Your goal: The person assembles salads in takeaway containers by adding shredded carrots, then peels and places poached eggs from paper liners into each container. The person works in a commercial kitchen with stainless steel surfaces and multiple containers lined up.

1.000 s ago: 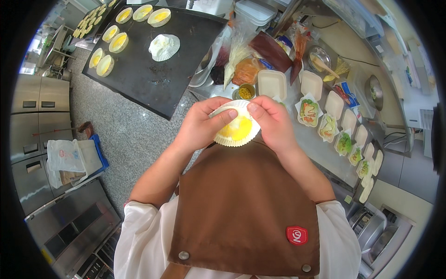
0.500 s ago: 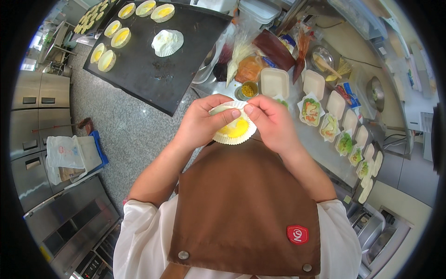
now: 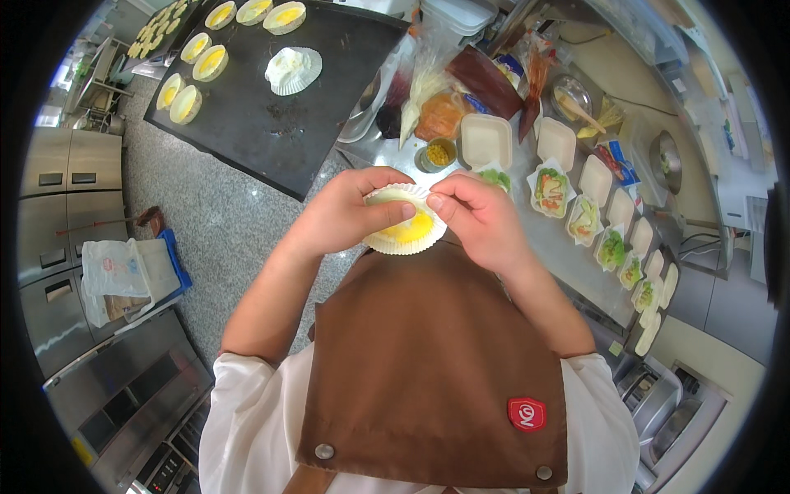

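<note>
Since the earlier frame the right hand [image 3: 481, 218] has moved its thumb and forefinger to the far rim of the fluted paper cup [image 3: 405, 230], while the left hand [image 3: 350, 216] keeps its thumb laid across the cup; both hands are closed on it, held at chest height above the brown apron [image 3: 436, 354]. Yellow filling sits in the cup; the dark tray [image 3: 255, 107] carries an empty paper liner [image 3: 293, 70] and filled cups [image 3: 197, 62] along its far left edge, with bare room between. Right, small white trays [image 3: 550, 188] holding greens line the steel tabletop [image 3: 543, 239] edge closely.
</note>
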Demonstrator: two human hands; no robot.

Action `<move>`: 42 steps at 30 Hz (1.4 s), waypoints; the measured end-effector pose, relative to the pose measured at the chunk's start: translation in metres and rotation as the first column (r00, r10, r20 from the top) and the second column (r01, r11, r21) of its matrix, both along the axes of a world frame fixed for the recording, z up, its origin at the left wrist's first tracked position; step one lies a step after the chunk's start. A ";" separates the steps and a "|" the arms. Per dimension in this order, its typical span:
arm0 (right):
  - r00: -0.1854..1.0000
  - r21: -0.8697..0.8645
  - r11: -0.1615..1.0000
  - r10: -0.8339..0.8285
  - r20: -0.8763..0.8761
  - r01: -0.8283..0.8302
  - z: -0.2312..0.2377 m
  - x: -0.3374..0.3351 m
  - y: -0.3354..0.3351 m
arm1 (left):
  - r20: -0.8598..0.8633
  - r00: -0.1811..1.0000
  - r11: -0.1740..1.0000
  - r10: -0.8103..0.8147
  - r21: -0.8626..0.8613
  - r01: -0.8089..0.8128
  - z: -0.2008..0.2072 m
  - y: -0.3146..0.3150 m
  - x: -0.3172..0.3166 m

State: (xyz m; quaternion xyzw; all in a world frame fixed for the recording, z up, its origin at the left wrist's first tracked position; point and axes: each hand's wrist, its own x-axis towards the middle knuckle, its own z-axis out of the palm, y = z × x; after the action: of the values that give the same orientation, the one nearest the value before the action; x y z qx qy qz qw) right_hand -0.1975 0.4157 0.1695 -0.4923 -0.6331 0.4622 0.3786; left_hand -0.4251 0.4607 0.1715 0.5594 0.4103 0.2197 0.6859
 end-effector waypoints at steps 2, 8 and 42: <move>0.996 0.076 0.997 -0.002 0.084 -0.005 0.007 -0.001 0.000 | -0.023 0.997 0.997 -0.067 0.026 0.067 0.005 0.003 -0.002; 0.989 0.164 0.986 -0.034 0.142 0.010 0.012 -0.002 -0.003 | 0.130 0.984 0.992 -0.123 0.021 0.121 0.003 0.010 -0.010; 0.977 -0.262 0.964 -0.005 -0.215 -0.053 -0.006 0.007 -0.024 | 0.047 0.996 0.997 -0.076 0.031 0.074 -0.002 -0.016 0.013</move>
State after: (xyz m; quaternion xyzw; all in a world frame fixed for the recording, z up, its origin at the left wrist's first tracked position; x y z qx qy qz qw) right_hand -0.1906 0.3915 0.1634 -0.4782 -0.5269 0.5978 0.3694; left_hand -0.4121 0.4450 0.1692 0.5790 0.3690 0.2133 0.6951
